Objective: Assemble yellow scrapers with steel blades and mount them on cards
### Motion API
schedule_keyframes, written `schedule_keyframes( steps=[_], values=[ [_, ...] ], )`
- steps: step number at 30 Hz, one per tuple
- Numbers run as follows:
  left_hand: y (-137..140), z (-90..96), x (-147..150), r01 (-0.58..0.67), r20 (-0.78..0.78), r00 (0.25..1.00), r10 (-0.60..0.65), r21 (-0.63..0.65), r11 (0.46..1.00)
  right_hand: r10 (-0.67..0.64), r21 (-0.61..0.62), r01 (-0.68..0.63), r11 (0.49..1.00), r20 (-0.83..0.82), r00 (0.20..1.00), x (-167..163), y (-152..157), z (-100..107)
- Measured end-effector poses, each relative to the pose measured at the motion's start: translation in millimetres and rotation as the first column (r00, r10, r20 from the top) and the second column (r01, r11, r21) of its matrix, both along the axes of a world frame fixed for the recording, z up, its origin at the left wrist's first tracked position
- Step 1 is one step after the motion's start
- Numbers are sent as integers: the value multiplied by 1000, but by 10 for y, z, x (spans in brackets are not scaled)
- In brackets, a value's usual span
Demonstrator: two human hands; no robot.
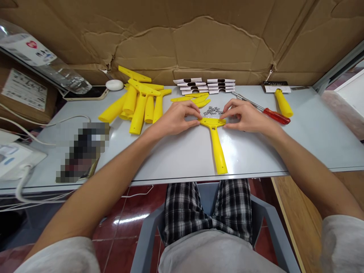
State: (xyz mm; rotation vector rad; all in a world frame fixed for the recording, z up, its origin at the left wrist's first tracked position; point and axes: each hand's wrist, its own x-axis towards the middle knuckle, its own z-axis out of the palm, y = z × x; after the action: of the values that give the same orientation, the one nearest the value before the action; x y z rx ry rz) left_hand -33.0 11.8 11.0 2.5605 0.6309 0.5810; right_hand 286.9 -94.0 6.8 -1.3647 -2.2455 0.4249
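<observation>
Yellow scraper handle, T-shaped, lying on a pale grey table directly in front of a seated person, seen from above. Its broad head is at the far end, set crosswise between the person's two hands. Its long axis runs from that head back toward the person, slanting a little to the right, so that the butt end rests just short of the table's near edge.

The left hand comes in from the left, thumb and forefinger closed on the head's left corner. The right hand mirrors it from the other side, with its fingertips at the right corner; whether they pinch the plastic or only rest against it, I cannot tell. Neither hand is on the long grip, which lies bare below them. The hands flank the head about evenly, though the left has the plainer contact.

Just beyond the head, also between the hands, is a small heap of loose screws. Behind that lie some flat yellow pieces. A screwdriver with a red handle lies beyond the right hand, and more yellow handles are piled to the left.
</observation>
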Motion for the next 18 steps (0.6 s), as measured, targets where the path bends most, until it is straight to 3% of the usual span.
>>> schedule_keyframes(
  steps=[18],
  values=[
    [20, -54, 8, 30, 45, 998, -33, 66, 997, 32, 29, -32, 999, -21, 999, -5, 26, -48]
  ],
)
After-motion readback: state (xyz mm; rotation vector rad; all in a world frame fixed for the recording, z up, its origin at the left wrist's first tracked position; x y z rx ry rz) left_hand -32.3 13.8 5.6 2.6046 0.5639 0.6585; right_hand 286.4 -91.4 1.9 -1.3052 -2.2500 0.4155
